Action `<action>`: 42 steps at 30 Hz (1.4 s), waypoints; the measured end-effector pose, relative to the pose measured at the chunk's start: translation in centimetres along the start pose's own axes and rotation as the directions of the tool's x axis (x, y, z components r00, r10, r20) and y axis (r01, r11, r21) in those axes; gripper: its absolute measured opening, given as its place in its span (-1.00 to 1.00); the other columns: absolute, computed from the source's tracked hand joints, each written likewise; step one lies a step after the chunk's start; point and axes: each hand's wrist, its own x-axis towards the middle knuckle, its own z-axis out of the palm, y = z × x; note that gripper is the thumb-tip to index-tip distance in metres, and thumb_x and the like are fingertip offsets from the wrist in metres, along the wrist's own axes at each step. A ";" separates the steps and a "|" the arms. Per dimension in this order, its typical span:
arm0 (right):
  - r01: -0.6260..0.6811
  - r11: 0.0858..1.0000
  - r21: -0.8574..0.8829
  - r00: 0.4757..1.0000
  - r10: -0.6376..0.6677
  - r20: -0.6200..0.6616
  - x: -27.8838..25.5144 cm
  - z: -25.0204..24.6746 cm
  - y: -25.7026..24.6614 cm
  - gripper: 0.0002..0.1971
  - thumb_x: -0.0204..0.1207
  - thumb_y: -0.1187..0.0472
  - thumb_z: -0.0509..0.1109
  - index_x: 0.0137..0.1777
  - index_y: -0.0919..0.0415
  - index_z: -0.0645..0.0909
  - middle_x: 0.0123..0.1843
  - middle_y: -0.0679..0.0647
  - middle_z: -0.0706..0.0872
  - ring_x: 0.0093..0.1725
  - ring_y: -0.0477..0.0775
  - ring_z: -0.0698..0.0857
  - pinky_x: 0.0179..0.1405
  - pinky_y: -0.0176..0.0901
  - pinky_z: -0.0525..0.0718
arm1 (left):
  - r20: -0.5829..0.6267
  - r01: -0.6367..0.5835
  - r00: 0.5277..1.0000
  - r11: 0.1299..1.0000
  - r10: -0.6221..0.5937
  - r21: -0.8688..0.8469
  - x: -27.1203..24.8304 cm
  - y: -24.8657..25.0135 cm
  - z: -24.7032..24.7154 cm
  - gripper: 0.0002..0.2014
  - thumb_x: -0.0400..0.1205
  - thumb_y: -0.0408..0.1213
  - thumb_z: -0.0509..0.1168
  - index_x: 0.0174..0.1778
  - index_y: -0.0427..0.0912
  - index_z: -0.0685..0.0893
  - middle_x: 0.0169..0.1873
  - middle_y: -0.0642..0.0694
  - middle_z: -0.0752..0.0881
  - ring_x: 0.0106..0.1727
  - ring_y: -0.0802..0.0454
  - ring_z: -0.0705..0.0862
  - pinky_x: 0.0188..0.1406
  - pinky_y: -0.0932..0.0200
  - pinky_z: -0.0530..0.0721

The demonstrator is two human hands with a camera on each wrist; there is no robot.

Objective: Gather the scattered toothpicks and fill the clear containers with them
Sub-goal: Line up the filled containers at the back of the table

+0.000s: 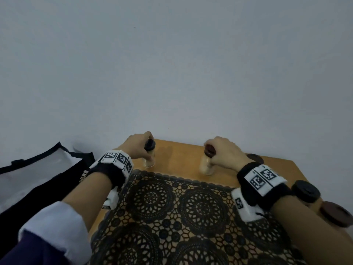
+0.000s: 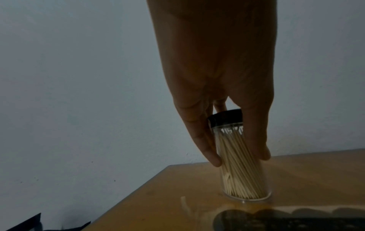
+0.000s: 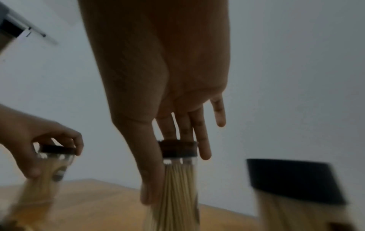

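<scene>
Black lace mat covers the near part of the wooden table. Beyond its far edge, the left hand grips a clear container with thumb and fingers curled round its sides; it stands upright, black lid on top, toothpicks inside running lengthwise, slightly slanted. Well apart to the right, the right hand grips a second container, brown-lidded, upright, its toothpicks vertical.

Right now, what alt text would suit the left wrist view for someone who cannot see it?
A left hand grips a clear jar of toothpicks with a black lid. The jar stands on a wooden table against a pale wall.
</scene>
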 end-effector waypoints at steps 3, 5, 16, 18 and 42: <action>0.036 0.956 0.290 0.999 -0.035 -0.007 2.1 0.9 -2.8 -0.34 0.33 0.26 0.61 0.46 0.18 0.52 0.31 0.18 0.58 0.29 0.21 0.58 0.23 -0.06 0.57 | 0.032 -0.028 0.999 1.000 0.028 -0.002 0.2 0.0 -0.1 -0.44 0.34 -0.14 0.64 0.15 0.08 0.49 0.11 -0.09 0.67 0.12 -0.13 0.63 0.11 -0.07 0.64; 0.061 0.951 0.302 0.998 -0.067 0.009 3.1 1.7 -4.7 -0.28 0.31 0.28 0.63 0.49 0.20 0.49 0.34 0.19 0.57 0.32 0.21 0.56 0.19 -0.11 0.53 | 0.048 -0.037 0.998 0.999 0.036 0.015 0.2 0.0 -0.1 -0.43 0.32 -0.08 0.65 0.16 0.11 0.51 0.12 -0.06 0.69 0.13 -0.13 0.64 0.16 -0.11 0.63; 0.062 0.995 0.078 0.996 -0.067 0.061 3.6 2.9 -7.4 -0.59 0.35 0.43 0.53 0.22 0.38 0.65 0.14 0.25 0.69 0.02 0.23 0.70 -0.10 0.05 0.75 | 0.037 -0.053 0.998 0.994 0.050 0.092 0.0 0.1 0.3 -0.32 0.39 -0.08 0.60 0.41 0.02 0.48 0.23 -0.07 0.61 0.25 -0.13 0.59 0.26 -0.10 0.59; 0.086 0.995 0.055 0.993 -0.090 0.079 3.1 2.8 -6.6 -0.40 0.39 0.29 0.57 0.44 0.26 0.50 0.25 0.18 0.57 0.07 0.18 0.62 -0.15 -0.02 0.62 | 0.022 -0.050 0.999 0.986 0.047 0.159 -0.3 0.8 0.3 -0.15 0.41 0.00 0.58 0.58 0.02 0.32 0.40 -0.10 0.48 0.38 -0.15 0.51 0.33 -0.11 0.55; -0.631 0.776 -0.008 0.740 0.605 0.293 -18.8 -4.7 11.3 -0.63 0.28 0.25 0.67 -0.20 0.12 0.46 -0.19 0.03 0.55 -0.27 -0.01 0.59 -0.33 -0.14 0.66 | -0.065 -0.245 0.961 0.938 0.268 0.245 -3.6 19.7 4.2 -0.51 0.62 -0.41 0.26 0.50 -0.10 0.45 0.44 -0.10 0.44 0.45 -0.09 0.43 0.13 0.03 0.57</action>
